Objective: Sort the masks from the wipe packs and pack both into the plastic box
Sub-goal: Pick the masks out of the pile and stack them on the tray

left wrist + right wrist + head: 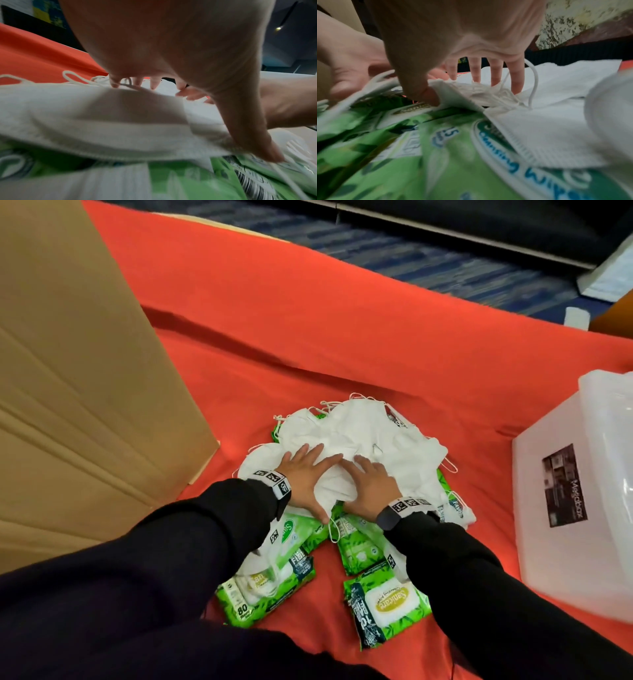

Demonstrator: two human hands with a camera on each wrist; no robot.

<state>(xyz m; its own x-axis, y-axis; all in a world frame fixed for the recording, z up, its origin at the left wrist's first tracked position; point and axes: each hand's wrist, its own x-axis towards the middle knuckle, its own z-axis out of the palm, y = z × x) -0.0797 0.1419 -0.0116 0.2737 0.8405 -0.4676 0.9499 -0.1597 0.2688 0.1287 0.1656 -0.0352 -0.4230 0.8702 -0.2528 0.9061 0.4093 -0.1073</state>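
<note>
Two hands are laid flat on a heap of white masks (359, 433) in the middle of an orange cloth (308, 320). The left hand (305, 474) and the right hand (371, 482) are spread side by side, fingers straight and pressing, nothing clasped. Green wipe packs (387, 607) are partly buried beneath the masks, some lying exposed nearer. A translucent plastic box (575, 501) is set to the right, apart from the heap. A cardboard sheet (75, 371) is propped at the left.
</note>
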